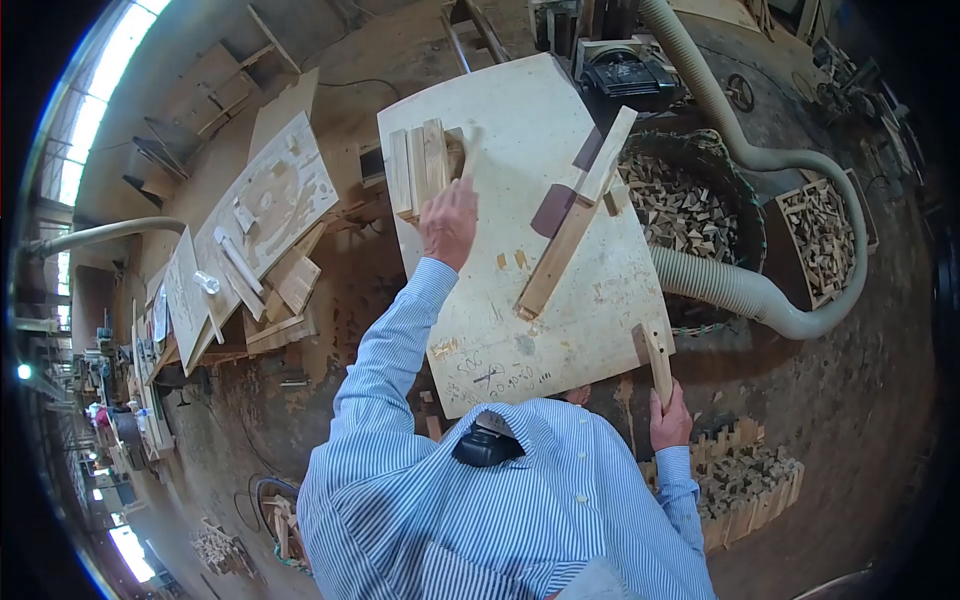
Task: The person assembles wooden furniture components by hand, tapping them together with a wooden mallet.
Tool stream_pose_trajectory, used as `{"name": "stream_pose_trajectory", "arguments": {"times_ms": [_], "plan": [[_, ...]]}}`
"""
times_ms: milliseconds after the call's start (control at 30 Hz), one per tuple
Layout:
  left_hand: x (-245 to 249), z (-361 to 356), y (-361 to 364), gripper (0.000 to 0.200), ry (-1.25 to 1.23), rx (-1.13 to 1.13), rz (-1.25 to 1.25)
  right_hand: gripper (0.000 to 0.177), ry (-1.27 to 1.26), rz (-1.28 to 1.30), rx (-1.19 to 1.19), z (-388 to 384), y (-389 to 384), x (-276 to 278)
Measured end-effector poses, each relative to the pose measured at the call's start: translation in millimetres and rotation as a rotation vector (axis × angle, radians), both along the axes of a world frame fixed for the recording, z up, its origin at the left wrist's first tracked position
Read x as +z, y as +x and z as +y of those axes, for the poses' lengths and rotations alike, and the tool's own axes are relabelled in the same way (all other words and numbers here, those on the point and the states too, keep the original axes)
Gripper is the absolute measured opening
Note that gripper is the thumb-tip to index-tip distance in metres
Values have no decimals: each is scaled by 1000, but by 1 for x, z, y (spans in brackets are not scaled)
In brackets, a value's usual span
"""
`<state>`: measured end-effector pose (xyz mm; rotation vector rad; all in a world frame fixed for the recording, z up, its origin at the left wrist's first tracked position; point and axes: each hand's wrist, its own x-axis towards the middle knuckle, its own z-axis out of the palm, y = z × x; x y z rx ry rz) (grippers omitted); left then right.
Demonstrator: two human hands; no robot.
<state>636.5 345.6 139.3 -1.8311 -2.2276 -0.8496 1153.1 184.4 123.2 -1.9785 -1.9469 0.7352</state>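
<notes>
My left hand [450, 222] is at the near end of a row of pale wooden strips [417, 165] on the far left of the worktop. A motion-blurred wooden strip [472, 152] rises from its fingers, which appear closed on it. At the near right corner, my right hand [670, 418] grips the lower end of another wooden strip [658, 362] with small dark holes; its upper end is over the worktop edge. Between the hands, a long wooden fence [560, 255] lies diagonally across the pale worktop [500, 350], beside a dark reddish-brown plate [553, 210].
A round bin of wood offcuts [690, 200] stands right of the worktop, with a ribbed hose [730, 285] across it. Beyond is a crate of offcuts [815, 235]. Stacked wooden pieces [750, 480] sit at lower right. A board-covered bench [270, 200] stands left.
</notes>
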Motion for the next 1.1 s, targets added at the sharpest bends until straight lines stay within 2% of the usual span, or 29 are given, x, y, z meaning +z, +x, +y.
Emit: {"name": "stream_pose_trajectory", "arguments": {"times_ms": [33, 100, 133, 200, 233, 267, 333, 367, 467, 667, 733, 867, 933, 967, 1033, 1067, 1100], "plan": [[4, 1, -1, 45, -1, -8, 2, 56, -1, 2, -8, 0, 0, -1], [13, 6, 2, 32, 191, 189, -227, 55, 10, -3, 0, -1, 0, -1], [18, 9, 6, 32, 187, 170, -234, 55, 9, -7, -20, 0, -2, 0], [26, 15, 21, 31, 237, 137, -1028, 54, 1, 50, 7, 0, 0, 4], [35, 18, 32, 34, 228, 130, -1235, 54, 61, 11, 14, -1, 3, -5], [27, 28, 36, 34, 215, 106, -1246, 54, 64, 2, -12, -4, 6, -7], [1, 53, 44, 31, 295, 19, -1604, 54, 58, -4, 4, -3, 4, -4], [-10, 65, 51, 29, 298, -47, -1677, 54, 55, -31, 3, -2, 2, -2], [-34, 102, 79, 29, 314, -62, -1832, 54, 45, -53, -2, -2, 1, 1], [-55, 137, 118, 29, 279, -9, -1871, 55, 49, -88, -7, -4, 0, 3], [-58, 135, 121, 31, 98, -39, -1843, 55, 46, -88, -9, -3, -1, 3], [-53, 131, 130, 34, 0, -43, -1789, 55, 56, -81, -5, -3, 0, 1], [-52, 132, 130, 39, -137, -26, -1543, 56, 63, -76, 1, -4, 1, 1], [-50, 134, 130, 39, -135, -27, -1541, 56, 59, -82, 1, -3, 1, 1], [-55, 140, 125, 39, -150, -71, -1321, 57, 55, -84, 6, -3, 1, 2], [-57, 142, 121, 39, -147, -68, -1316, 57, 46, -74, 2, -3, 1, 3], [-54, 143, 118, 39, -188, -78, -1115, 57, 39, -64, -2, -3, 2, 2]]}}
